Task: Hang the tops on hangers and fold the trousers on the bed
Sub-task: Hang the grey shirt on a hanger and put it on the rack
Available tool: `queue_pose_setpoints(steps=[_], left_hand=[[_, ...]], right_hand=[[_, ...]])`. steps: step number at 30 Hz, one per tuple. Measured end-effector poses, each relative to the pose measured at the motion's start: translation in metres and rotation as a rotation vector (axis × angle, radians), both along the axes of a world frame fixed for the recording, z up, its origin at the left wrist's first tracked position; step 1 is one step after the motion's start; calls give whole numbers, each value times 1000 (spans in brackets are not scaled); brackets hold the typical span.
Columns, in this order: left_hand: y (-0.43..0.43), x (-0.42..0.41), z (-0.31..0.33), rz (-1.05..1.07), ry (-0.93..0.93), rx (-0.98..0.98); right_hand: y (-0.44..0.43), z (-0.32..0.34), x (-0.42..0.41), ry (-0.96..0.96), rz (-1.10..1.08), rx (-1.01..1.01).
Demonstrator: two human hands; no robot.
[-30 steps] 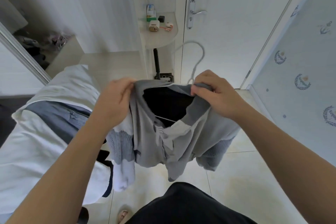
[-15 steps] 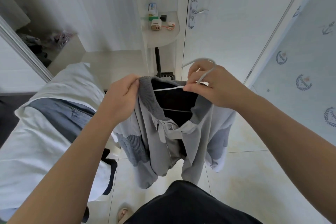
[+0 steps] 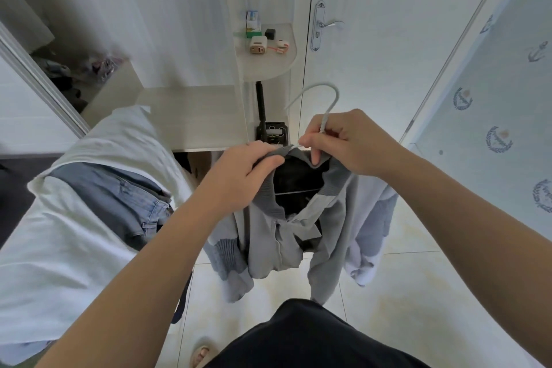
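Note:
A grey top (image 3: 268, 236) hangs in the air in front of me, draped over a white hanger (image 3: 324, 98) whose hook rises above my hands. My left hand (image 3: 242, 173) pinches the ribbed collar at its left side. My right hand (image 3: 343, 143) grips the neck of the hanger together with the collar's right side. The hanger's bar shows inside the dark neck opening. Blue jeans (image 3: 125, 203) lie flat on the white bed (image 3: 59, 248) to my left.
A white door (image 3: 388, 24) with a metal handle stands straight ahead. A small corner shelf (image 3: 268, 60) holds boxes and chargers. An open wardrobe (image 3: 59, 75) is at the far left. Pale floor tiles (image 3: 418, 293) lie below.
My hands have come closer together at the collar. The hanger's hook now stands free above my right hand, and the top hangs straighter from the hanger.

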State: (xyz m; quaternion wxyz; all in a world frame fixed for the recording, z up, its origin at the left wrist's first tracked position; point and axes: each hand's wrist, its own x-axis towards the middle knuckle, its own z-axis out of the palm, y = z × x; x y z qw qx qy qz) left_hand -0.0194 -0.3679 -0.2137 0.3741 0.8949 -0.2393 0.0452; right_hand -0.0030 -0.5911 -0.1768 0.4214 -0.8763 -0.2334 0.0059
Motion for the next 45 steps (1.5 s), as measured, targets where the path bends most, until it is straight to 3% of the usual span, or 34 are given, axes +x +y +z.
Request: queue_pose_setpoints(steps=[4, 16, 21, 28, 38, 45], left_hand=[[6, 2, -1, 40, -25, -9], [19, 16, 3, 422, -108, -69], [37, 19, 11, 487, -100, -105], [54, 19, 15, 432, -224, -7], [68, 20, 11, 293, -267, 33], [60, 20, 13, 234, -166, 148]], right_hand=[[-10, -8, 0, -12, -25, 3], [-49, -49, 3, -24, -170, -76], [-68, -73, 9, 80, -236, -265], [-64, -71, 5, 76, -421, 135], [-56, -56, -4, -88, -406, 188], [-44, -4, -15, -345, -416, 304]])
